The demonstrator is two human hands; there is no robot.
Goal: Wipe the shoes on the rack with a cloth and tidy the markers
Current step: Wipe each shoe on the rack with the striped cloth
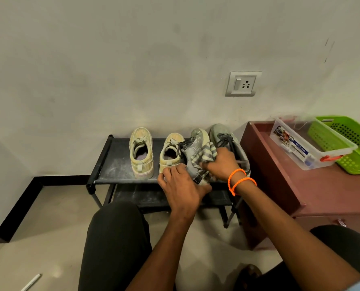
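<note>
Both hands meet at the rack's near edge. Left hand grips the tilted grey shoe's heel; right hand clutches a striped cloth bunched against its side.

The rack stands against the wall, four shoes on its top shelf. The third shoe from the left is tilted, the cloth on it. A cabinet stands right of the rack, carrying a box and, right of it, a basket. A socket is on the wall above.
</note>
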